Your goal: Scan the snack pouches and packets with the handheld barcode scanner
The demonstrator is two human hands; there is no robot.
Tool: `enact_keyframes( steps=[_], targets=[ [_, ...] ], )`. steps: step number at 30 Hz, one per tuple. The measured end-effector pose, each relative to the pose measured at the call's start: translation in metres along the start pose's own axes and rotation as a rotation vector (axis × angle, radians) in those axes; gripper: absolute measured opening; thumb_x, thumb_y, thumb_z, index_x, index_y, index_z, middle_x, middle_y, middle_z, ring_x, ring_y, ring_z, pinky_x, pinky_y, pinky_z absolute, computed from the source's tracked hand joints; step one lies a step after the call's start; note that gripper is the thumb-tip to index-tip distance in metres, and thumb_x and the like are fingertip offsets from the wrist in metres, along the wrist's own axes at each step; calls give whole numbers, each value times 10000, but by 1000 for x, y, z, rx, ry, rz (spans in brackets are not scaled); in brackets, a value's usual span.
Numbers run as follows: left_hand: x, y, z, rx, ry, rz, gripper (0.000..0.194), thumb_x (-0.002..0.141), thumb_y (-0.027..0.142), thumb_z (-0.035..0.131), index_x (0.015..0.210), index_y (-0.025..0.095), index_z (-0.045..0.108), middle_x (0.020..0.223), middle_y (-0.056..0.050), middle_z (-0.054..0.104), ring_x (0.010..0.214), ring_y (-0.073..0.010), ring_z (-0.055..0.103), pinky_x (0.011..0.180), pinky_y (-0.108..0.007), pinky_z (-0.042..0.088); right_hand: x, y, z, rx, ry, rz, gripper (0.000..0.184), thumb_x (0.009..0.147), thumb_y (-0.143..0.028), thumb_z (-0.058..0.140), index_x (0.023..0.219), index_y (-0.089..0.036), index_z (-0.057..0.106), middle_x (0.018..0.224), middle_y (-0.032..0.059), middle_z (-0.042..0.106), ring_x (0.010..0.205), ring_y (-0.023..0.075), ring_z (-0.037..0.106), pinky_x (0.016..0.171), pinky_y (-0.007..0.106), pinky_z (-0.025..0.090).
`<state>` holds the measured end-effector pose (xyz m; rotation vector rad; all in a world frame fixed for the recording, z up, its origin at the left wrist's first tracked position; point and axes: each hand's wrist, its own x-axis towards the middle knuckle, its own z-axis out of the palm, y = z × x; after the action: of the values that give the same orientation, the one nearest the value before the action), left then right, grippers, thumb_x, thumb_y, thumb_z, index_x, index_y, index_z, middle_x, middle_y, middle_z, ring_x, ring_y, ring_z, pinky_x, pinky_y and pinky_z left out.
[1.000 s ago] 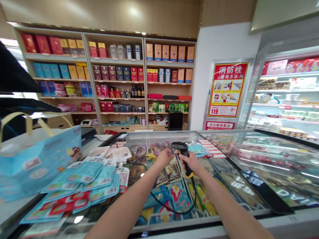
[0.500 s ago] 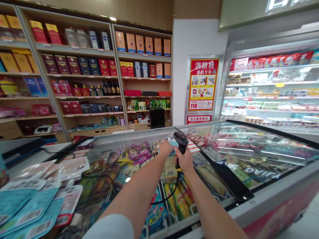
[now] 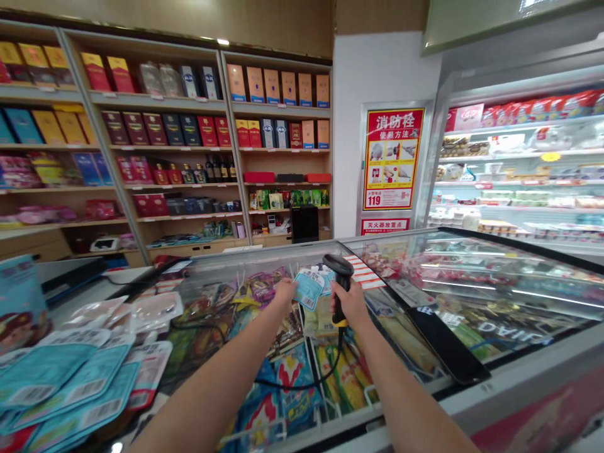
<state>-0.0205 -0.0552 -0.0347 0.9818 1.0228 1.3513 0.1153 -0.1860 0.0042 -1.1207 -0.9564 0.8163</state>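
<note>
Boxed goods (image 3: 156,129) line wall shelves (image 3: 257,107), left of a red-and-yellow poster (image 3: 394,160) and lit cooler (image 3: 512,183).

Bright interior; glare streaks on freezer glass (image 3: 509,283); edges stretched.

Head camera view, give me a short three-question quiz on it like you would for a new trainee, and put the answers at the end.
1. True or false: the left hand holds a light-blue packet.
2. The right hand holds: A) a bottle; B) a barcode scanner; C) a pair of scissors.
3. Fill in: the large number on the red-and-yellow wall poster is ___.
Key: 1 true; 2 B; 3 119.
</note>
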Motion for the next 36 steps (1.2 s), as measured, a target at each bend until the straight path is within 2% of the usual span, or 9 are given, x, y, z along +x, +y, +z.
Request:
enact_keyframes(
  steps=[2, 4, 6, 10, 16, 22, 29, 36],
  targets=[
    [-9, 3, -25, -26, 24, -34, 105, 723, 181, 653, 780, 161, 568, 561, 36, 515, 472, -94, 490, 476, -219, 425, -2, 1, 3, 64, -80, 81, 331, 667, -451, 670, 777, -217, 464, 512, -64, 503, 379, 122, 479, 364, 266, 443],
    [-17, 6, -41, -139, 21, -3, 166, 673, 185, 640, 822, 167, 570, 584, 47, 539, 472, -87, 498, 489, -211, 425, -5, 2, 6, 76, -156, 164, 312, 670, -426, 684, 749, -213, 470, 512, -60, 515, 375, 110, 472, 351, 249, 431],
    [-23, 8, -46, -274, 11, 50, 260, 639, 199, 626, 892, 173, 574, 662, 36, 594, 519, -89, 535, 540, -222, 453, -9, 1, 9, 54, -215, 234, 298, 679, -408, 687, 715, -207, 470, 502, -57, 518, 370, 100, 466, 346, 236, 423],
    [-23, 7, -41, -359, 21, 73, 328, 619, 228, 615, 940, 172, 567, 713, 23, 619, 549, -96, 549, 572, -239, 460, -25, -3, 17, -49, -274, 309, 316, 662, -413, 700, 695, -198, 471, 461, -64, 504, 352, 91, 452, 340, 226, 424],
    [-13, -1, -38, -318, 84, 169, 282, 642, 280, 588, 900, 166, 578, 701, 19, 612, 587, -99, 551, 595, -225, 441, -48, 3, 14, -87, -310, 280, 344, 663, -454, 694, 749, -190, 491, 502, -56, 536, 370, 101, 488, 350, 240, 446],
    [-6, -5, -38, -317, 115, 200, 256, 666, 310, 590, 878, 167, 581, 683, 16, 601, 601, -106, 561, 618, -240, 461, -45, 11, 4, -134, -242, 259, 348, 659, -457, 694, 724, -197, 472, 504, -58, 528, 359, 93, 477, 333, 223, 415],
    [-5, -6, -38, -352, 126, 139, 284, 649, 292, 606, 900, 161, 583, 682, 8, 597, 607, -115, 560, 630, -252, 462, -44, 12, 2, -151, -307, 288, 337, 687, -467, 669, 745, -196, 477, 522, -54, 524, 374, 94, 474, 356, 237, 431],
    [-6, -6, -36, -357, 139, 145, 283, 646, 297, 616, 893, 163, 594, 699, -6, 605, 631, -127, 567, 661, -266, 456, -47, 11, 3, -189, -368, 298, 335, 695, -452, 674, 742, -199, 459, 530, -44, 531, 377, 94, 470, 356, 233, 414]
  ],
)
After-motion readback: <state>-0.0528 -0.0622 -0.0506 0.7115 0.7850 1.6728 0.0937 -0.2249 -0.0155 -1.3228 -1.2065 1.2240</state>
